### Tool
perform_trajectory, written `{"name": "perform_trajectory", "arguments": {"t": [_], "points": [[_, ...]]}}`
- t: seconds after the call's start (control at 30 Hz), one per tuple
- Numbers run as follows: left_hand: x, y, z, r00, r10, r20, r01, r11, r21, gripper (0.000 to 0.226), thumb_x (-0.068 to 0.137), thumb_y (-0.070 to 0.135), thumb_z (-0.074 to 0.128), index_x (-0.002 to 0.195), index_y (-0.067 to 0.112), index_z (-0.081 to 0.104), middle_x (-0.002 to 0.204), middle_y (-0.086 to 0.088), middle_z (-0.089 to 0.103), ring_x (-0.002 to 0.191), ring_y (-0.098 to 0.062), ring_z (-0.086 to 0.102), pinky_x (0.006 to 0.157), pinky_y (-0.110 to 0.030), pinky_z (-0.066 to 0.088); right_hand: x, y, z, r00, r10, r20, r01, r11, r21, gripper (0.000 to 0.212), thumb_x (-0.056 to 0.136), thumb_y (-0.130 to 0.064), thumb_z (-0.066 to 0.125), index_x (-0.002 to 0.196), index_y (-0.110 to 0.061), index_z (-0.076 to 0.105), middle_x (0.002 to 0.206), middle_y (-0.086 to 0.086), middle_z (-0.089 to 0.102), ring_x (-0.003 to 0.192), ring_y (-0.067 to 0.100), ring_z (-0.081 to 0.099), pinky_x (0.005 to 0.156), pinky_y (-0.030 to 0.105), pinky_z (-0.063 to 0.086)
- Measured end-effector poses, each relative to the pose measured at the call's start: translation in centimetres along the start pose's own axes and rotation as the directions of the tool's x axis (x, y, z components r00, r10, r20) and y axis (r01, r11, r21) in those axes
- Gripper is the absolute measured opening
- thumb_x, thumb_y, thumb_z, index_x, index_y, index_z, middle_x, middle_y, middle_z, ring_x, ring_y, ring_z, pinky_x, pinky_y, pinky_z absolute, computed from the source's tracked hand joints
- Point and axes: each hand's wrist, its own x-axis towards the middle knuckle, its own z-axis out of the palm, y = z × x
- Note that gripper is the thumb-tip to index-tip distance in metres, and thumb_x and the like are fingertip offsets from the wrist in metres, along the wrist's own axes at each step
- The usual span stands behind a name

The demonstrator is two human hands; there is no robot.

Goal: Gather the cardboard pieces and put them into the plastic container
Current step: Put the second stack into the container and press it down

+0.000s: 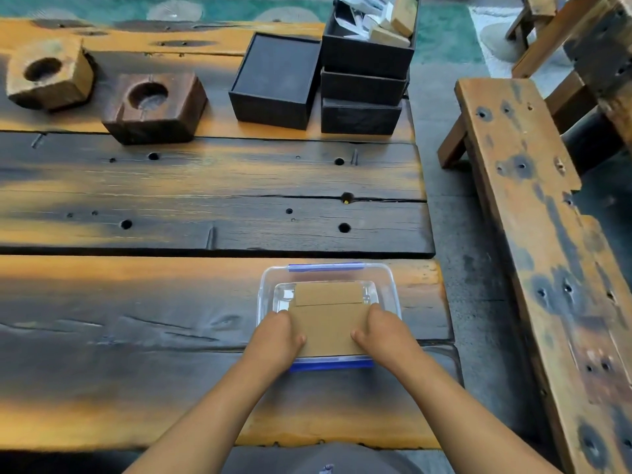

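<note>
A clear plastic container (388,278) with blue clips on its near and far rims sits on the wooden table close to me. A brown cardboard piece (328,328) lies tilted over its near side, and another cardboard piece (328,293) lies flat inside, further back. My left hand (278,336) grips the left edge of the near cardboard. On the opposite edge my right hand (383,333) grips the same piece. The fingertips of both hands are hidden under the cardboard.
Two wooden blocks with round holes (150,107) (48,75) stand at the far left. A black box (277,80) and a stack of black boxes (366,83) stand at the back. A wooden bench (533,213) runs along the right, across a floor gap.
</note>
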Motion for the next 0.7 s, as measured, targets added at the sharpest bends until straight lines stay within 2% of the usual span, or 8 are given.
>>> {"name": "perform_trajectory", "arguments": {"t": [0.1, 0.2, 0.27, 0.4, 0.53, 0.6, 0.7], "points": [[0.3, -0.1, 0.1, 1.0, 0.002, 0.008, -0.002, 1.0, 0.024, 0.03, 0.089, 0.033, 0.063, 0.102, 0.006, 0.059, 0.109, -0.014, 0.063, 0.1, -0.031, 0.062, 0.082, -0.036, 0.048, 0.2, 0.0, -0.1, 1.0, 0.003, 0.026, -0.003, 1.0, 0.017, 0.04, 0.087, -0.037, 0.062, 0.115, -0.011, 0.05, 0.11, 0.01, 0.067, 0.1, 0.028, 0.064, 0.08, 0.037, 0.05], [0.6, 0.1, -0.1, 1.0, -0.007, 0.028, 0.006, 0.999, 0.039, 0.03, 0.089, 0.032, 0.063, 0.105, 0.008, 0.056, 0.111, -0.012, 0.064, 0.101, -0.03, 0.062, 0.082, -0.035, 0.048, 0.3, 0.2, -0.2, 0.999, 0.009, 0.047, -0.01, 1.0, 0.008, 0.041, 0.087, -0.038, 0.062, 0.115, -0.011, 0.048, 0.112, 0.011, 0.066, 0.102, 0.029, 0.063, 0.077, 0.033, 0.046], [0.7, 0.3, -0.3, 0.999, -0.019, 0.035, 0.017, 0.999, 0.035, 0.038, 0.087, 0.031, 0.065, 0.112, 0.008, 0.05, 0.114, -0.012, 0.063, 0.105, -0.03, 0.061, 0.081, -0.034, 0.047, 0.4, 0.2, -0.5, 0.998, 0.026, 0.06, -0.027, 1.0, 0.011, 0.046, 0.086, -0.038, 0.062, 0.118, -0.01, 0.046, 0.115, 0.012, 0.064, 0.104, 0.029, 0.062, 0.077, 0.033, 0.046], [1.0, 0.7, -1.3, 0.997, -0.037, 0.061, 0.037, 0.999, -0.003, 0.059, 0.081, 0.031, 0.072, 0.126, 0.009, 0.04, 0.119, -0.013, 0.059, 0.105, -0.032, 0.063, 0.083, -0.037, 0.051, 0.8, -0.1, -1.2, 0.998, 0.022, 0.057, -0.025, 0.999, 0.04, 0.064, 0.083, -0.041, 0.064, 0.134, -0.011, 0.039, 0.129, 0.013, 0.053, 0.115, 0.03, 0.057, 0.089, 0.037, 0.048], [2.0, 1.4, -2.7, 0.987, -0.046, 0.151, 0.059, 0.995, -0.086, 0.063, 0.076, 0.038, 0.077, 0.125, 0.014, 0.046, 0.121, -0.007, 0.057, 0.098, -0.024, 0.063, 0.073, -0.031, 0.05, 1.7, -0.9, -2.1, 0.995, -0.006, 0.1, -0.003, 0.996, 0.088, 0.069, 0.079, -0.046, 0.067, 0.135, -0.017, 0.039, 0.135, 0.01, 0.044, 0.116, 0.028, 0.055, 0.092, 0.039, 0.051], [2.7, 1.8, -3.1, 0.968, -0.035, 0.247, 0.069, 0.989, -0.131, 0.064, 0.075, 0.038, 0.079, 0.127, 0.014, 0.051, 0.123, -0.003, 0.061, 0.1, -0.019, 0.062, 0.079, -0.03, 0.051, 2.4, -1.2, -2.5, 0.983, -0.006, 0.182, -0.012, 0.995, 0.094, 0.071, 0.076, -0.049, 0.07, 0.132, -0.015, 0.042, 0.133, 0.008, 0.048, 0.114, 0.026, 0.056, 0.093, 0.039, 0.052], [3.6, 2.4, -3.3, 0.934, -0.065, 0.35, 0.113, 0.986, -0.119, 0.069, 0.074, 0.038, 0.082, 0.131, 0.014, 0.051, 0.126, -0.005, 0.065, 0.11, -0.024, 0.065, 0.096, -0.037, 0.053, 3.4, -1.4, -2.8, 0.951, 0.007, 0.31, -0.046, 0.992, 0.118, 0.074, 0.073, -0.05, 0.077, 0.132, -0.015, 0.047, 0.129, 0.004, 0.057, 0.113, 0.021, 0.058, 0.095, 0.034, 0.051]]}}
